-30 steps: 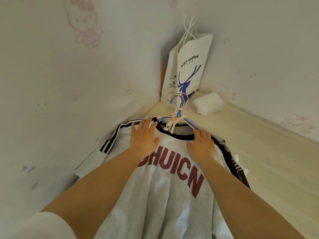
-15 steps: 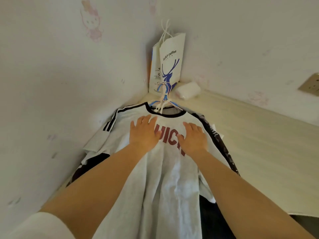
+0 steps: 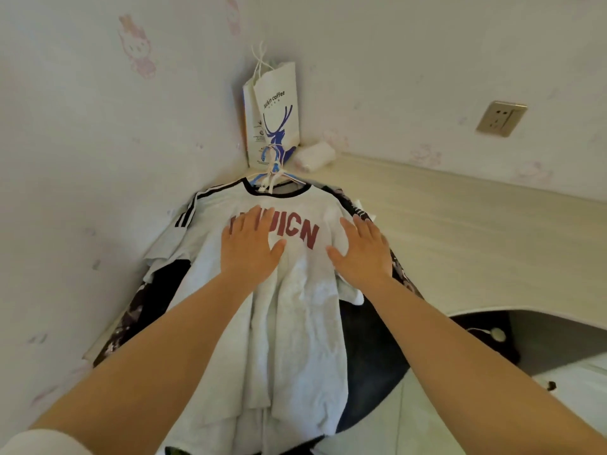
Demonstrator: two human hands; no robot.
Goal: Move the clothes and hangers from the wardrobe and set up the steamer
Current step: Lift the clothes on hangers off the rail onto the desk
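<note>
A white T-shirt (image 3: 295, 323) with red letters and a black collar lies on top of a pile of darker clothes on a pale wooden desk (image 3: 460, 231). A bunch of blue, white and pink hangers (image 3: 272, 169) sticks out of its neck toward the corner. My left hand (image 3: 251, 247) lies flat on the shirt's chest, fingers spread over the letters. My right hand (image 3: 361, 251) rests flat on the shirt's right side, fingers apart. Neither hand grips anything. No steamer is in view.
A white paper coffee bag (image 3: 276, 116) with a blue deer stands in the wall corner. A small white roll (image 3: 313, 156) lies beside it. A wall socket (image 3: 501, 118) sits on the right wall. The desk edge curves at lower right above a dark gap (image 3: 486, 326).
Both hands have slid down the shirt from the collar to the chest and moved apart. The view has pulled back, showing the socket and desk edge.
</note>
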